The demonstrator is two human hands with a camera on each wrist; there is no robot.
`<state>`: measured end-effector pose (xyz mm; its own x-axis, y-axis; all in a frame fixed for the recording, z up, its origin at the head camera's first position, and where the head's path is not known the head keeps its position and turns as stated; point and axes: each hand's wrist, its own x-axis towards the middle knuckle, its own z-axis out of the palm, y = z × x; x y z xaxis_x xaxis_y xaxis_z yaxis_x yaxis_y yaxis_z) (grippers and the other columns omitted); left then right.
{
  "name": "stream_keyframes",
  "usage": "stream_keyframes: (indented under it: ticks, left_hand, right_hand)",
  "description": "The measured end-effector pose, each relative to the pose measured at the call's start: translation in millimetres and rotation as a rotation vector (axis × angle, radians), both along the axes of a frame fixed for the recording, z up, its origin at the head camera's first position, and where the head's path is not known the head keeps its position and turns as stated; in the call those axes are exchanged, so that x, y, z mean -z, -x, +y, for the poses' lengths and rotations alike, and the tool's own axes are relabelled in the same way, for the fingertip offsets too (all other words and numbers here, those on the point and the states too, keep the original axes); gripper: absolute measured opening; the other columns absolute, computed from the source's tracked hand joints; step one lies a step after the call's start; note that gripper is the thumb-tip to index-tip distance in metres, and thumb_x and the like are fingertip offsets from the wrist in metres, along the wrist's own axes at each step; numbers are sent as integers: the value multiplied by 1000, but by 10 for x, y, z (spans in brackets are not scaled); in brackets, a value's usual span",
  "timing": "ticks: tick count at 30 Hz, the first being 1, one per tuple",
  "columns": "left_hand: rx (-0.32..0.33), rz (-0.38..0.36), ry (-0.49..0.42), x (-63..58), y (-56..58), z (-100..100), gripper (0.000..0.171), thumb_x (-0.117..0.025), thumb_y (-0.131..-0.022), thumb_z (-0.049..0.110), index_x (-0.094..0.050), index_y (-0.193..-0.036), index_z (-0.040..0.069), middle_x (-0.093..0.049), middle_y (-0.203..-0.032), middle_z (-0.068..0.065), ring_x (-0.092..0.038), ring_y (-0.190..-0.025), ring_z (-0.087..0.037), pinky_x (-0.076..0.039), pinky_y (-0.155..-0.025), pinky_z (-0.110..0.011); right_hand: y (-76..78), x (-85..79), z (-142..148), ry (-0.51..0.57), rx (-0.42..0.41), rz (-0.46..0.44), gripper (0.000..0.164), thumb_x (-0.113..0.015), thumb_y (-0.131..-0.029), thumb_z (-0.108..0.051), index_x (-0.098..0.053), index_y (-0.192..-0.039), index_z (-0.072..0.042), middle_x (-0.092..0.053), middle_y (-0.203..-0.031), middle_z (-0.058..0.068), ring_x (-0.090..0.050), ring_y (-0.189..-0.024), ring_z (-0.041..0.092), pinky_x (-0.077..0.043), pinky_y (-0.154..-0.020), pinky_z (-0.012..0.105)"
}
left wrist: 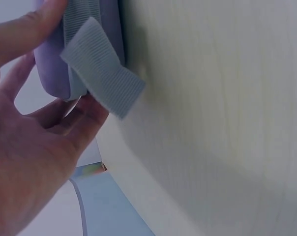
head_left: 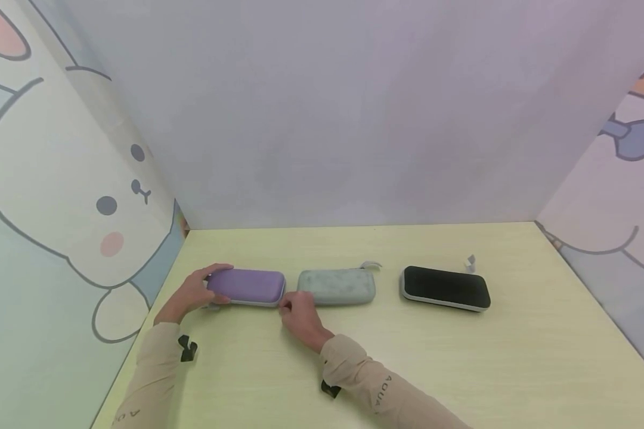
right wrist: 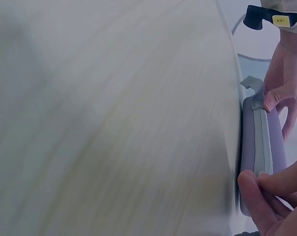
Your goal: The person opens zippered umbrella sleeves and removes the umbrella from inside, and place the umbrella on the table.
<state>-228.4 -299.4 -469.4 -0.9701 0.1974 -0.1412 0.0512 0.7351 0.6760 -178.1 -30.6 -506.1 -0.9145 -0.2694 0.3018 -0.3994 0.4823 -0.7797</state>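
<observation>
On the left of the table lies a purple zippered case (head_left: 247,285) with a pale zipper band (right wrist: 262,140) along its side. My left hand (head_left: 195,289) grips its left end, thumb on the near side and fingers on the far side. A grey ribbed strap (left wrist: 104,69) hangs from that end. At the case's near right corner my right hand (head_left: 302,317) pinches at the zipper with thumb and forefinger; the zipper pull is mostly hidden by the fingertips. Just right of that hand lies a grey-green case (head_left: 338,286), also flat on the table.
Farther right is a black case (head_left: 445,287) with a light rim and a small strap behind it. A pale wood-grain table (head_left: 408,369) carries all the cases. A plain wall (head_left: 354,119) stands behind, and panels with cartoon drawings (head_left: 112,208) flank both sides.
</observation>
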Motion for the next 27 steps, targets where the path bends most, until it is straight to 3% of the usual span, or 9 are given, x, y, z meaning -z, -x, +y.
stream_keyframes:
  ticks: [27]
  left_hand:
    - [-10, 36, 25, 55, -24, 13, 76, -85, -67, 28, -52, -134, 19, -48, -133, -23, -46, -113, -38, -37, -94, -56]
  right_hand:
    - [-25, -55, -57, -14, -10, -48, 19, -58, -78, 11, -73, -78, -1, -67, -71, 2, -54, -65, 2, -46, -63, 16]
